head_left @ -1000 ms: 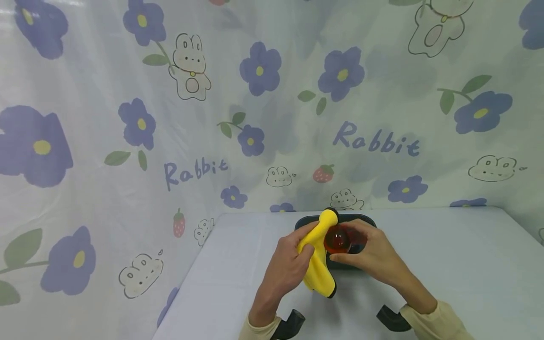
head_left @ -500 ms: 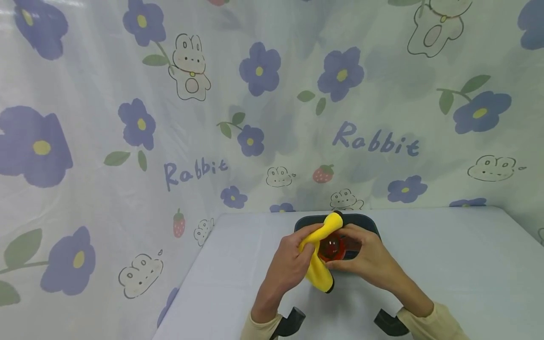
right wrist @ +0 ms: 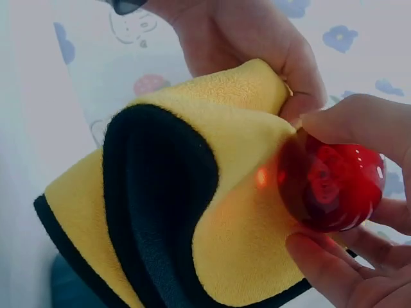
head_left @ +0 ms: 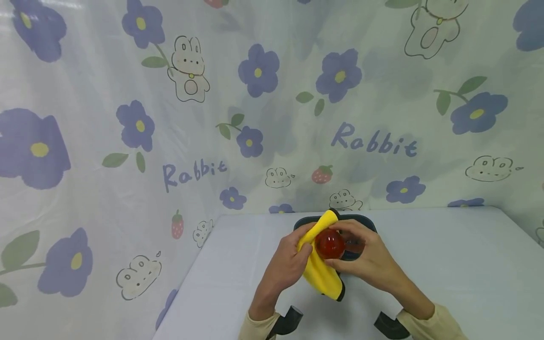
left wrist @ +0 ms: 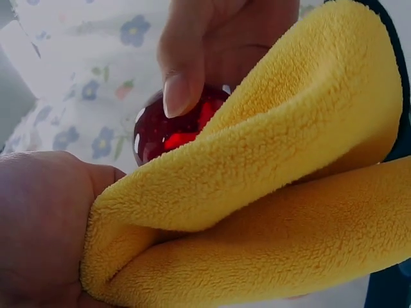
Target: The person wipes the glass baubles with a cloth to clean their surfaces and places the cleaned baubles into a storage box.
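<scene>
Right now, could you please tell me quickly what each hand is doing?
Left hand: grips the yellow cloth, pressed against the ball.
Right hand: holds the red translucent ball between thumb and fingers.

Bright, even light falls from above; my wrist views blur the curtain [left wrist: 77, 90] behind; glare spots sit at two o'clock on the red ball [right wrist: 331, 183]; shadows stay soft.

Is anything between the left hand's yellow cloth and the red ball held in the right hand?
Nothing visible. The yellow cloth, gripped by the left hand, lies directly against the red ball, which the right hand pinches in its fingertips above the dark tray.
</scene>
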Motion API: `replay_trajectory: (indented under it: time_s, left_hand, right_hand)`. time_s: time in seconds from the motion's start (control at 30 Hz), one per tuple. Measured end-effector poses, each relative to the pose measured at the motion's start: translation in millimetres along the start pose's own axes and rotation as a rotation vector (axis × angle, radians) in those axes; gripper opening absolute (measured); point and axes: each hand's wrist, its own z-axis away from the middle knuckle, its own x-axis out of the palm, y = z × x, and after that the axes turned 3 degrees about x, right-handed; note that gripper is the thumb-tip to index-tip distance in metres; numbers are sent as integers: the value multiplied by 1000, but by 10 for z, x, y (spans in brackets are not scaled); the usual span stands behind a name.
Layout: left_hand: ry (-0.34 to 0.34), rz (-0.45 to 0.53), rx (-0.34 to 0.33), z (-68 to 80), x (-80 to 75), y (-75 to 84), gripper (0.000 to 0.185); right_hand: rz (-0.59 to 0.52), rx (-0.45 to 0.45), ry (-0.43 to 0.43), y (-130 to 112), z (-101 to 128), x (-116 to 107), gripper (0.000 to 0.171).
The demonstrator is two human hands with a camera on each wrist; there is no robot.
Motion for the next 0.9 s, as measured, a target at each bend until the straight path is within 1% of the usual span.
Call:
replay_trajectory:
  time_s: [0.1, 0.17, 0.33, 0.47, 0.7, 0.9]
  left_hand:
    - [-19, 5, -12, -1, 3, 7, 47]
    - [-31, 7, -31, 2, 9, 16, 49]
    - [-53, 14, -67, 7, 29, 44, 51]
    - [-59, 8, -63, 5, 39, 55, 50]
    - [-72, -4, -47, -1, 39, 59, 48]
    - [-70, 15, -64, 4, 30, 83, 49]
  right_hand:
    - [-9, 5, 23, 1, -1, -7, 60]
    - [-16, 16, 32, -2, -2, -12, 61]
    - [-32, 47, 41, -6, -11, -27, 61]
    - [-20, 54, 58, 4, -25, -38, 61]
    - [-3, 40, 83, 32, -47, -68, 70]
    - [6, 29, 88, 64, -64, -92, 67]
